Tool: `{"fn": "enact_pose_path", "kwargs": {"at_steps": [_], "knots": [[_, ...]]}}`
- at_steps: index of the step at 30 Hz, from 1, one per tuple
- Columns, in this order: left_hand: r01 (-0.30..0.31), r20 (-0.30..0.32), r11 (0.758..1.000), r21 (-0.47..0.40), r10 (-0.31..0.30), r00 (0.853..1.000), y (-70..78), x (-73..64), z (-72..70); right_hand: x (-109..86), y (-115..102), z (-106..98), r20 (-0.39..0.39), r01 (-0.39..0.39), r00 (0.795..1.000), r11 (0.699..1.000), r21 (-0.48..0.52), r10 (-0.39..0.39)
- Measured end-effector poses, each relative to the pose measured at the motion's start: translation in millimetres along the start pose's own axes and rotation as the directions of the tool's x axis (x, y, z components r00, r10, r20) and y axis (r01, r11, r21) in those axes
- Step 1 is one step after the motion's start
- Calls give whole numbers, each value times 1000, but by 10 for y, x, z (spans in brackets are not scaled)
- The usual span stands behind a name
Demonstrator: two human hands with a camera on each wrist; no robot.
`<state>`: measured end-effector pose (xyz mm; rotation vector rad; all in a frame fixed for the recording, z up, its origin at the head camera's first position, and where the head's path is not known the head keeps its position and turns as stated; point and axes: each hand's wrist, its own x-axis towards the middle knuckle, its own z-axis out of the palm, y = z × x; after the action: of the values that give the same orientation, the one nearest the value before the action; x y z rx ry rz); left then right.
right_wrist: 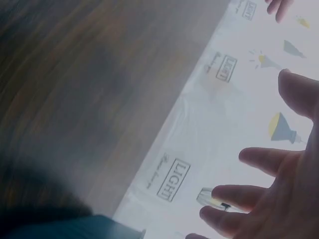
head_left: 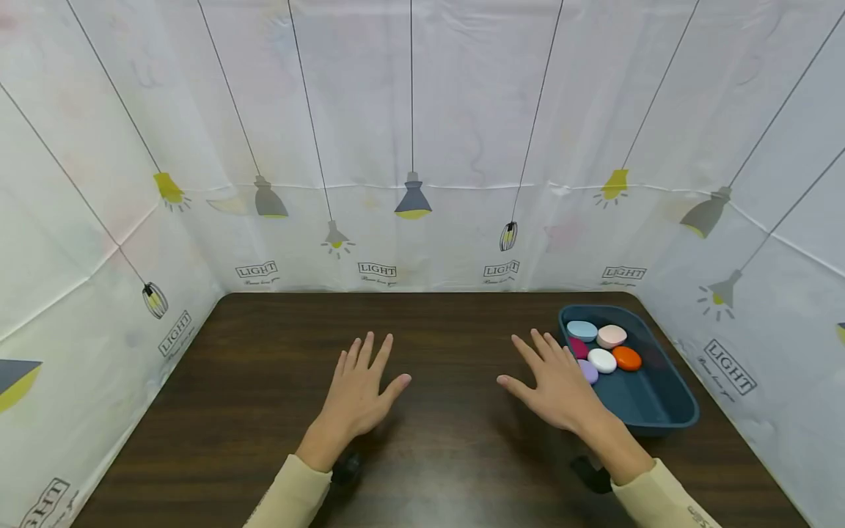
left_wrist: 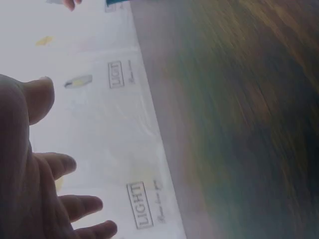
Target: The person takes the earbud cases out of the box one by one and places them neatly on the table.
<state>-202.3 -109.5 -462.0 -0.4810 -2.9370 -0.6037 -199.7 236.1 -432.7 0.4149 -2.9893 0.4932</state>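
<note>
Both hands hover above the dark wooden table with nothing in them. My left hand has its fingers spread, over the table's left-centre. The right hand, also with spread fingers, is beside a dark blue tray and covers part of its left rim. Inside the tray's far half lie smooth oval pieces: light blue, pale pink, orange, white, magenta and lilac. The magenta and lilac ones are partly hidden. In the right wrist view, a corner of the tray shows at the bottom.
The dark wooden table is bordered at the back and both sides by a white sheet printed with hanging lamps and the word LIGHT. The tray stands near the table's right edge. A dark strap shows by the right wrist.
</note>
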Motion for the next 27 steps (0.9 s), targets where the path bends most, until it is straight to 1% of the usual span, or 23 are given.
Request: {"fn": "enact_pose_path", "kwargs": {"at_steps": [5,10,16,22,27], "knots": [[-33,-14,999,-34,33,999,94,45,9,6,87,-89,21,-10,1000,1000,15,9],[-57,-22,997,-55,56,998,154,64,43,3,159,-179,23,-20,1000,999,26,19],[-86,-41,989,-118,82,996,237,101,125,-63,316,-255,1,-49,999,998,35,49],[-108,-75,977,-186,96,993,325,144,146,-109,492,-325,-28,-29,999,997,66,30],[-118,-73,969,-218,104,992,387,188,179,-145,606,-402,-39,-11,999,997,74,14]]}}
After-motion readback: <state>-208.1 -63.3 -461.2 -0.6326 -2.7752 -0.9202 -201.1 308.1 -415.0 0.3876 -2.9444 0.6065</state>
